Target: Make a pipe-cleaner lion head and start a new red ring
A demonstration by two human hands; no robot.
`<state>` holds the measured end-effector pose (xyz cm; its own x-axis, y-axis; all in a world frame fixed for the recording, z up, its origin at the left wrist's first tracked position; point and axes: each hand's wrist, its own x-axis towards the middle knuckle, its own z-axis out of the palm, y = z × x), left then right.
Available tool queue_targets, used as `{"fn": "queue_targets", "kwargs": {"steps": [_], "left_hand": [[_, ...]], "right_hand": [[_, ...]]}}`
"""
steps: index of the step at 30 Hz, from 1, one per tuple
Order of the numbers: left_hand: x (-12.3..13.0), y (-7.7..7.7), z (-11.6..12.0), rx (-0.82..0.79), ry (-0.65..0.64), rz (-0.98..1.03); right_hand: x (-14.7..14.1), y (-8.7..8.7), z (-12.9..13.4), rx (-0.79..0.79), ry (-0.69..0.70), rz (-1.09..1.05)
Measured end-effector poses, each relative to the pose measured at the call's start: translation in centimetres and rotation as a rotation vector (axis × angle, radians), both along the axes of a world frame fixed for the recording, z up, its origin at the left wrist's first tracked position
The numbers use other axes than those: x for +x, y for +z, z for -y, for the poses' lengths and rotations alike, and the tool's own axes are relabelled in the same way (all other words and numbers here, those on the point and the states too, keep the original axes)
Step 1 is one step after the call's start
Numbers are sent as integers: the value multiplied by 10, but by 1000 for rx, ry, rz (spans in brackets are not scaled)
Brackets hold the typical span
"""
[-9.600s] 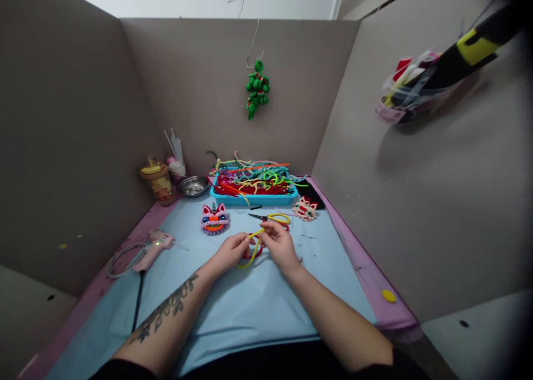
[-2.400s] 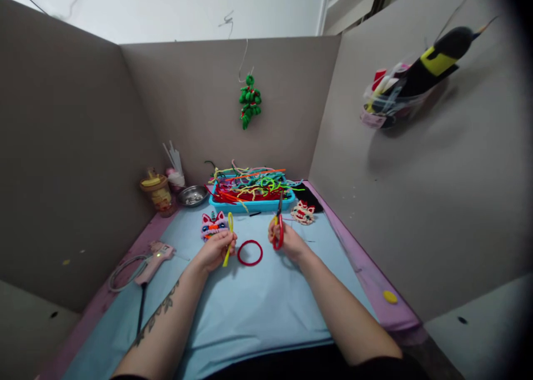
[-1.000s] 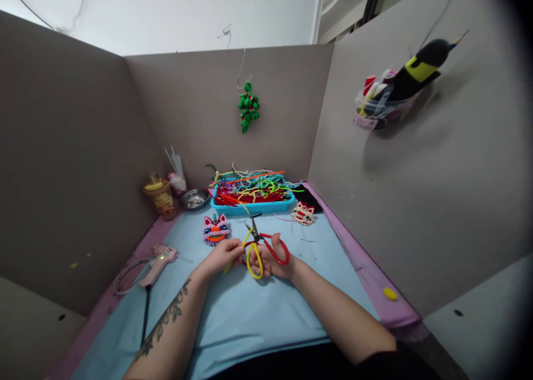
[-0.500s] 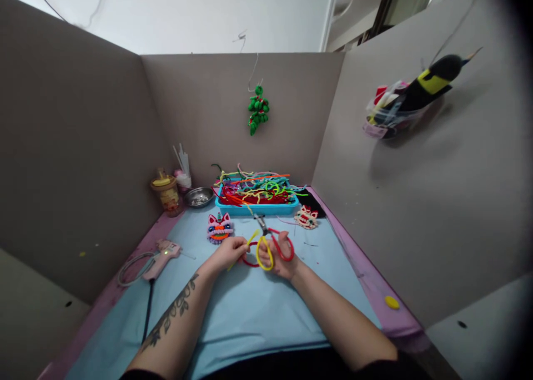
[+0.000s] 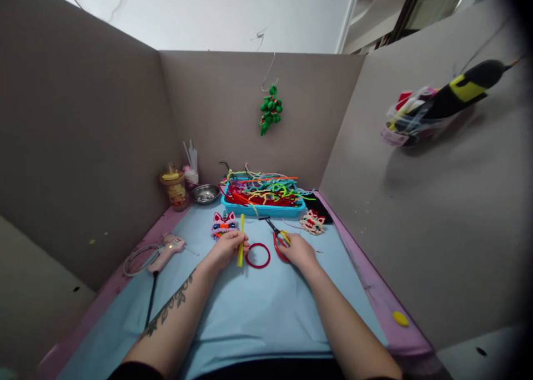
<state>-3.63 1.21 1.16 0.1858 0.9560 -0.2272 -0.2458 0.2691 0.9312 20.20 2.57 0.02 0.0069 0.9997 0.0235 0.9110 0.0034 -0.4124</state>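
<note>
My left hand [image 5: 230,248] is closed, pinching a yellow pipe cleaner piece [image 5: 241,247] upright between thumb and fingers. Just right of it, a dark red ring [image 5: 258,256] lies flat on the blue cloth. My right hand [image 5: 298,251] is over the scissors [image 5: 278,239], its fingers round their red and yellow loop handles, while the blades point away to the upper left, low over the cloth. Behind my left hand sits a purple and orange lion-head piece [image 5: 224,223], partly covered by the hand. A white and red lion-head piece [image 5: 313,222] lies beyond my right hand.
A blue tray [image 5: 266,210] heaped with coloured pipe cleaners stands at the back. On the left are a pink glue gun [image 5: 166,253], a metal bowl [image 5: 205,193] and a lidded cup [image 5: 175,190]. Grey panels enclose three sides. A yellow disc [image 5: 400,319] lies at right.
My right hand has turned over and lowered the scissors toward the cloth, moving right. The yellow piece in my left hand now stands more upright, and the red ring is fully in view.
</note>
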Motion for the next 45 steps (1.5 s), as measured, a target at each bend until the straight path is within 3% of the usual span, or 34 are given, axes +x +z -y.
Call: {"fn": "queue_targets", "kwargs": {"steps": [5, 10, 14, 17, 20, 23, 26, 32, 37, 45], "left_hand": [[5, 5, 3, -84, 58, 116], [10, 6, 8, -82, 130, 221], [7, 7, 5, -75, 232, 236], [4, 9, 2, -115, 279, 266], [4, 10, 1, -153, 293, 304], [6, 10, 2, -155, 286, 328], [8, 9, 3, -156, 299, 345], [11, 8, 1, -220, 358, 400], [14, 13, 5, -303, 376, 462], [12, 25, 14, -378, 428, 567]], "right_hand": [[2, -1, 3, 79, 10, 77], [2, -3, 4, 254, -5, -40], [-4, -2, 4, 269, 56, -101], [-9, 15, 0, 261, 108, -70], [-18, 44, -15, 285, 184, 21], [-33, 70, -41, 360, 223, 111], [-51, 82, -74, 360, 200, 207], [-82, 83, -145, 257, 202, 249], [-112, 87, -207, 341, 328, 119], [-134, 81, -286, 192, 59, 112]]}}
